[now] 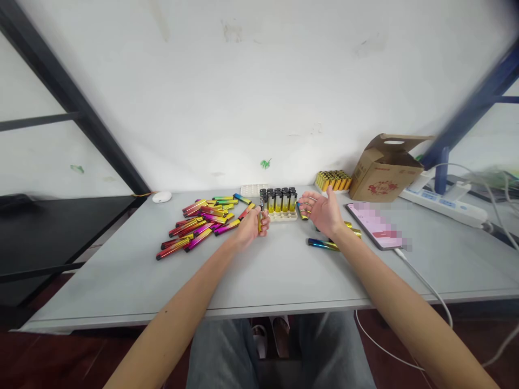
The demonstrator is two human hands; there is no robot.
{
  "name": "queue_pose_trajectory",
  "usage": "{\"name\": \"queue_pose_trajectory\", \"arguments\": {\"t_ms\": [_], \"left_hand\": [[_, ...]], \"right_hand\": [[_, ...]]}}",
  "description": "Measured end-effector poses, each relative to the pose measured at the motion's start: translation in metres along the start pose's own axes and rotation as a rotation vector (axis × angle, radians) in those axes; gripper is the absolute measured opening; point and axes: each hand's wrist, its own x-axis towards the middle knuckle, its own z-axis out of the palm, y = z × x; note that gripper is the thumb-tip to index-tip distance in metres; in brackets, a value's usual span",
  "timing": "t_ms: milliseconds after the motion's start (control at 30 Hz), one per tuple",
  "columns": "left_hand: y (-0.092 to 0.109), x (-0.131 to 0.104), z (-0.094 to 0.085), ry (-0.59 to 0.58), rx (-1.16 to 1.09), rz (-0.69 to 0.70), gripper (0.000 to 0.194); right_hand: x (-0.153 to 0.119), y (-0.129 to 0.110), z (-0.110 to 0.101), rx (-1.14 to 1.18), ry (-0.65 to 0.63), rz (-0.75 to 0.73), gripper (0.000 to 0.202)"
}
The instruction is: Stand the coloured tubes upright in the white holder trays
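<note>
Bare forearms [205, 289] stretch over the grey table [284, 275], and the left hand [251, 229] grips a lighter [260, 221] just beside the pale tray [284, 217] of upright lighters [278, 201]! On the tray's other side, the right hand [325, 210] hangs wide open.

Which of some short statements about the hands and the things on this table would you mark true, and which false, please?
1. The left hand holds a lighter. True.
2. The right hand is closed in a fist. False: the right hand is open, fingers spread.
3. A heap of lighters lies to the left of the left hand. True.
4. The phone lies between the hands. False: the phone lies to the right of the right hand.
5. The cardboard box stands beyond the phone. True.
</note>
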Motion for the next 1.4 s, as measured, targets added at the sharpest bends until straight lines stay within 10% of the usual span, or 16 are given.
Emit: {"name": "queue_pose_trajectory", "arguments": {"t_ms": [833,1133,1400], "left_hand": [[-0.008,-0.001,-0.004,-0.121,0.004,0.051,0.017],[-0.009,-0.006,0.000,-0.218,0.114,0.016,0.039],[-0.014,-0.001,-0.003,-0.256,0.243,0.040,0.036]], "right_hand": [[-0.004,0.000,0.006,-0.190,-0.123,-0.025,0.064],[-0.012,0.027,0.018,-0.813,-0.163,-0.546,0.030],[-0.014,0.033,0.023,-0.921,-0.189,-0.608,0.028]]}}
